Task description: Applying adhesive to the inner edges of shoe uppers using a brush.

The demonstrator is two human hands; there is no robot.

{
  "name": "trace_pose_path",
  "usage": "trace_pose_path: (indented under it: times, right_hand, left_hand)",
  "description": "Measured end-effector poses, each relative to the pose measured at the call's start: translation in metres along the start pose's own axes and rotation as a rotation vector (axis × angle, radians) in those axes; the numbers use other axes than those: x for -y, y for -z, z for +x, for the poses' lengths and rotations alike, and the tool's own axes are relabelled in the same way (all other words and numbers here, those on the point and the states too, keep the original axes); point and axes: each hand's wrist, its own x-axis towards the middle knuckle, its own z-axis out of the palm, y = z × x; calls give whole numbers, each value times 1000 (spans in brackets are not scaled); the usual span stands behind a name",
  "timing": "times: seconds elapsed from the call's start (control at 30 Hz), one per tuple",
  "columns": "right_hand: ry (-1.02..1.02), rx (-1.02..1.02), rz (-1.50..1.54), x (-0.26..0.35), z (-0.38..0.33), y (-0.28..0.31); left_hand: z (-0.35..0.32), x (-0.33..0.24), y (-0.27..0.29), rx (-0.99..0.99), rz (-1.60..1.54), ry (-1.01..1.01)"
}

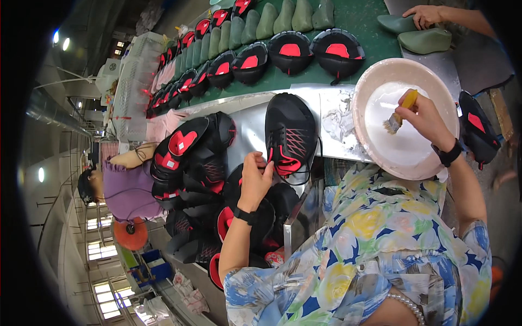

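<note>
In my right hand [427,120] is a yellow-handled paintbrush [393,123], its pale bristles pointing down over white liquid [383,144] in a round, pale pink basin [361,130]. A black shoe upper [291,122] with red lacing lines and a red collar lies toe-away on the metal worktop [244,127]. Beside its collar, my left hand [255,182] is half curled with thumb and fingers apart; I see nothing held in it. Left of that hand, several more black and red shoe uppers [204,171] are heaped together.
Beyond the worktop, a green surface [375,46] carries rows of black shoe uppers [291,51] and green shoe lasts [283,19]. At the far right another person's hand [424,16] touches a green last [396,24]. A person in purple [130,187] is at the left.
</note>
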Motion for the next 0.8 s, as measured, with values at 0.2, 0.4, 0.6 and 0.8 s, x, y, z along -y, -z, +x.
trace_pose_path:
  times: [0.2, 0.4, 0.6, 0.8]
  right_hand:
    - [46, 26, -3, 15, -3, 0]
    - [84, 34, 13, 21, -11, -5]
    - [67, -5, 17, 9, -13, 5]
    - [62, 20, 29, 16, -18, -1]
  left_hand:
    - [-18, -5, -20, 107, 958, -913]
    - [-3, -23, -14, 162, -301, -231]
    - [24, -56, 77, -45, -929, -110]
    - [37, -22, 47, -424, 589, -693]
